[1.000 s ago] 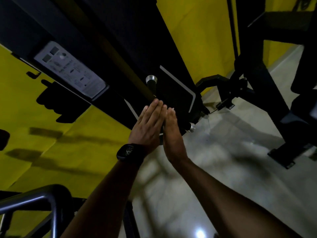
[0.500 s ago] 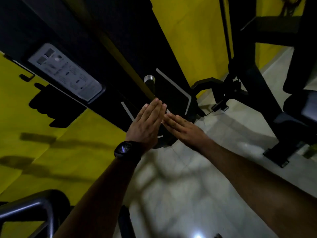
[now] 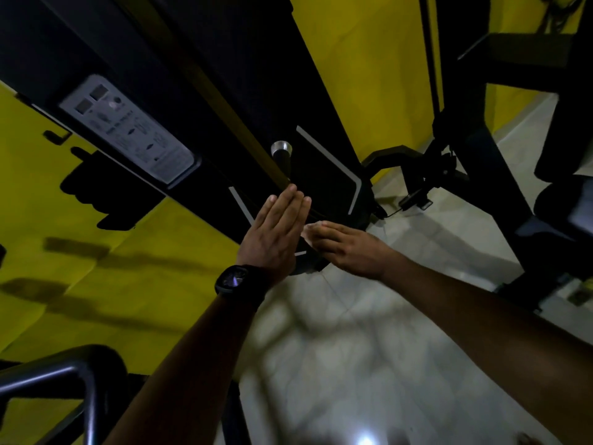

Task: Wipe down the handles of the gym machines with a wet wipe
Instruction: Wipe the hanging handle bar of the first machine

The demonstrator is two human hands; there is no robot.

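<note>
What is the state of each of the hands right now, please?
Left hand: open, fingers straight, holding nothing visible.
Right hand: open, fingers extended, holding nothing visible.

Flat left hand (image 3: 272, 234) — right hand (image 3: 345, 247) alongside

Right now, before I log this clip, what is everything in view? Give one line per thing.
handle: one, black grip with silver end cap, centre, just above the hands
instruction placard: one, grey, upper left on the machine column
machine column: one, black, slanting from the top down to the centre
second machine frame: one, black, right side
tube rail: one, black, lower left corner
wall: yellow, behind the machines
floor: pale tiles, lower right
wristwatch: one, black, on the left wrist
left hand: one, fingers straight and together, centre
right hand: one, fingers straight, tips by the left palm
</note>
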